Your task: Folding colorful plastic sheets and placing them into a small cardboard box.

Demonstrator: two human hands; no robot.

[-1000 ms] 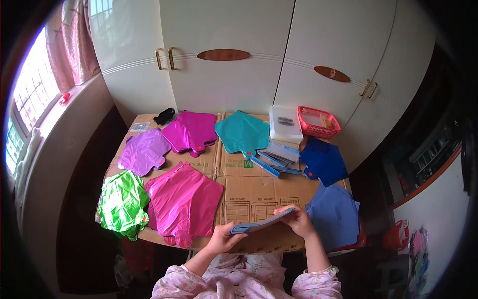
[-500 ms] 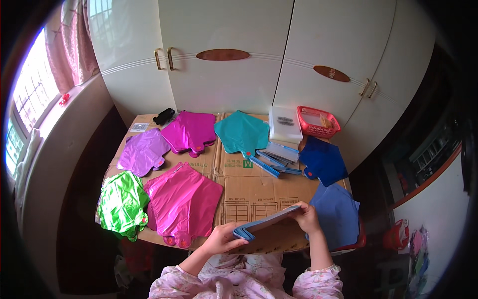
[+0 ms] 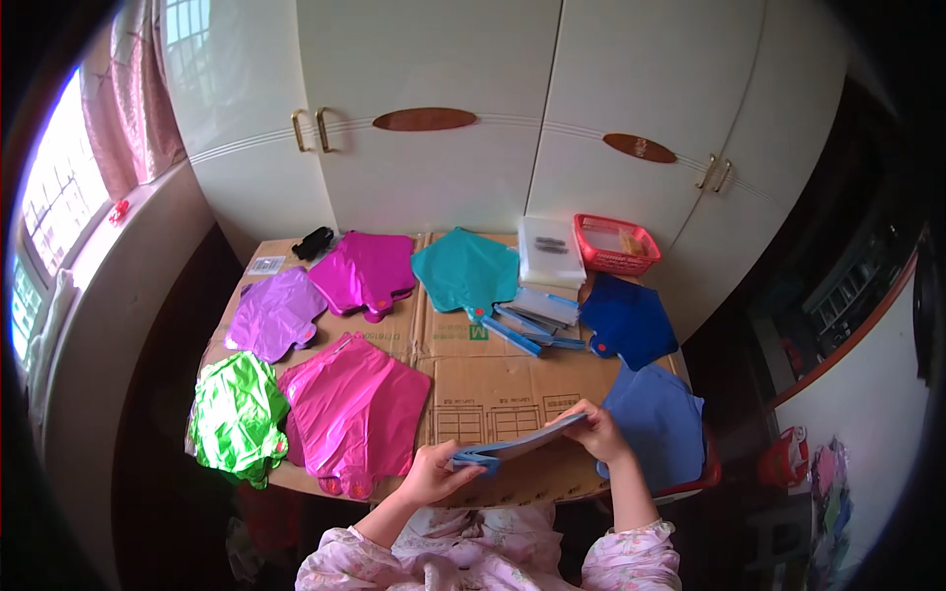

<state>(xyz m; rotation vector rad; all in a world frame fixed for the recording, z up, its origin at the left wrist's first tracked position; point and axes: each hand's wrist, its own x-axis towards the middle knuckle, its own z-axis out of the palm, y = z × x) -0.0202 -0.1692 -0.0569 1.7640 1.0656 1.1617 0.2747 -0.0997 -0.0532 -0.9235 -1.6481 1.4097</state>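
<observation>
Between both hands, low over the near edge of the cardboard, is a thin bundle of blue-edged folded sheets. My left hand pinches its left end, where the blue folds fan apart. The right end is gripped by my right hand, fingers over the top. Flat shiny foil balloons lie around: hot pink, bright green, lilac, magenta, teal, dark blue and matte light blue. More blue-edged sheets lie loosely piled behind my hands.
A flattened cardboard sheet covers the table. At the back are a stack of clear plastic bags, a red basket and a small black object. White cabinets stand behind; a red bucket is right of the table.
The bundle's left end has opened out a little more as the hands hold it. The whole view has shifted slightly; the balloons lie as before.
</observation>
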